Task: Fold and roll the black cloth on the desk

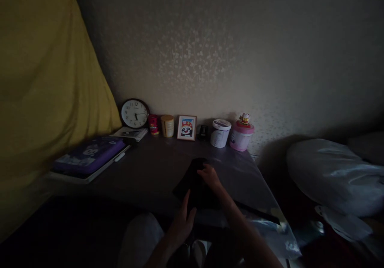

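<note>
A black item that looks like a soft bag or folded cloth (192, 182) lies on the table in front of me; in the dim light its exact kind does not show. A dark strap (258, 213) stretches from near it toward the table's right edge. My right hand (209, 176) is closed at the item's upper right part, its fingers bent in a pinch. At the lower left edge of the item, my left hand (183, 220) has its index finger stretched along it and the thumb held apart.
Along the wall stand a clock (135, 113), a red can (153, 125), a yellow-lidded container (167, 126), a framed panda picture (187, 128), a white tub (221, 133) and a pink tub (241, 137). A purple case (90, 155) lies left, beside a yellow curtain (60, 80).
</note>
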`<state>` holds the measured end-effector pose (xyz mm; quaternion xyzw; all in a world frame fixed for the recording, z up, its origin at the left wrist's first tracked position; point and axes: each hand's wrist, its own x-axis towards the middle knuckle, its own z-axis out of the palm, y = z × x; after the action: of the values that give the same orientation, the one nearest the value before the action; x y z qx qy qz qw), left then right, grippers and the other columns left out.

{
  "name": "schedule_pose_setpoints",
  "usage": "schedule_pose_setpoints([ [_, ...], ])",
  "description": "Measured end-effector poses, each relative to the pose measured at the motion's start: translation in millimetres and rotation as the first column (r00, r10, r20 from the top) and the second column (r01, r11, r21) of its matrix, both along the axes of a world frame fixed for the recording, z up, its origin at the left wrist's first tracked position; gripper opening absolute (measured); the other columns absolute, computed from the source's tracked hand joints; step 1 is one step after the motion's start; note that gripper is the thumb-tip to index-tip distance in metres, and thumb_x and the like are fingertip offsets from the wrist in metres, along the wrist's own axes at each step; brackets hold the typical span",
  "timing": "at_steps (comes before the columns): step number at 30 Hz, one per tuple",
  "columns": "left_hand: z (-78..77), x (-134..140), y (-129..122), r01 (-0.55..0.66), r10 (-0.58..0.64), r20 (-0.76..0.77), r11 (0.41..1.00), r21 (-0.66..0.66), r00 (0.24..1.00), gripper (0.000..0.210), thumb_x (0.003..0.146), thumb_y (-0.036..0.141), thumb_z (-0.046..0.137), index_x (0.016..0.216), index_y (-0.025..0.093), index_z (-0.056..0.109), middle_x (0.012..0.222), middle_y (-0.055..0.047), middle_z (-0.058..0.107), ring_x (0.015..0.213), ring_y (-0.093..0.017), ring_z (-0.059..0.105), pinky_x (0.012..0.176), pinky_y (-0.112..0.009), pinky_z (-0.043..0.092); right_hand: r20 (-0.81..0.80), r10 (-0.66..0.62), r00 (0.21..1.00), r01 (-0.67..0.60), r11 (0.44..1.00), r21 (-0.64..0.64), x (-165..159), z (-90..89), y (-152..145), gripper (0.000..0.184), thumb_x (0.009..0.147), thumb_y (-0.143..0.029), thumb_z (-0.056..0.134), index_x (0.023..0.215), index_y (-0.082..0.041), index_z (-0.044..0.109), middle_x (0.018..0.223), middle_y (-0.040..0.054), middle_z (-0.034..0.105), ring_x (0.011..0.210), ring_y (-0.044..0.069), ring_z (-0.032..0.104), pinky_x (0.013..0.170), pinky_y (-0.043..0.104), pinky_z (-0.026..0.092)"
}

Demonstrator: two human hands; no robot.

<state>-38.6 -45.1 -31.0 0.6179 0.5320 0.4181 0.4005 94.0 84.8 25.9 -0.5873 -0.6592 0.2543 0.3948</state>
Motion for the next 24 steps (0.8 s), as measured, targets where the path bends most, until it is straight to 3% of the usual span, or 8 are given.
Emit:
schedule_pose_setpoints([
  [12,3.3,2,-3,0.020,-0.022,-0.077,0.999,-0.034,0.997,0.064,0.085,0.035,0.036,0.139,0.014,0.009,0.143,-0.011,0.025,0.131,-0.017,0.022,0.108,-0.033,0.018,0.247,0.076,0.966,-0.084,0.996,0.021,-15,2.1,-13,0.035,0.082,-0.022,0.046,0.115,-0.011,0.051,0.083,0.0079,0.068,0.080,0.019,0.063,0.068,0.026,0.042],
  [18,14.7,5,-8,0.021,-0.022,-0.007,1.000,-0.018,1.000,0.074,0.085,0.032,0.037,0.138,0.016,-0.012,0.147,-0.010,0.009,0.134,-0.016,0.011,0.109,-0.035,0.017,0.463,0.103,0.881,-0.194,0.969,0.152,-24,0.5,-35,0.034,0.084,-0.021,0.041,0.117,-0.019,0.048,0.089,0.0064,0.067,0.082,0.018,0.062,0.068,0.024,0.042],
  [21,17.0,4,-8,0.049,-0.049,-0.028,0.999,0.012,0.998,0.068,0.085,0.031,0.036,0.140,0.018,-0.002,0.146,-0.008,0.016,0.134,-0.017,0.011,0.109,-0.036,0.016,0.521,0.097,0.848,-0.229,0.954,0.195,-27,-3.6,-41,0.033,0.085,-0.022,0.039,0.116,-0.021,0.050,0.088,0.0077,0.065,0.081,0.018,0.060,0.067,0.024,0.043],
  [24,13.3,2,-7,0.068,-0.066,-0.069,0.998,0.016,0.995,0.059,0.086,0.033,0.035,0.139,0.021,0.013,0.143,-0.007,0.025,0.133,-0.017,0.017,0.109,-0.036,0.017,0.481,0.156,0.863,-0.289,0.932,0.217,-22,-6.6,-42,0.032,0.087,-0.021,0.035,0.113,-0.020,0.053,0.085,0.0080,0.064,0.081,0.018,0.059,0.069,0.025,0.044],
])
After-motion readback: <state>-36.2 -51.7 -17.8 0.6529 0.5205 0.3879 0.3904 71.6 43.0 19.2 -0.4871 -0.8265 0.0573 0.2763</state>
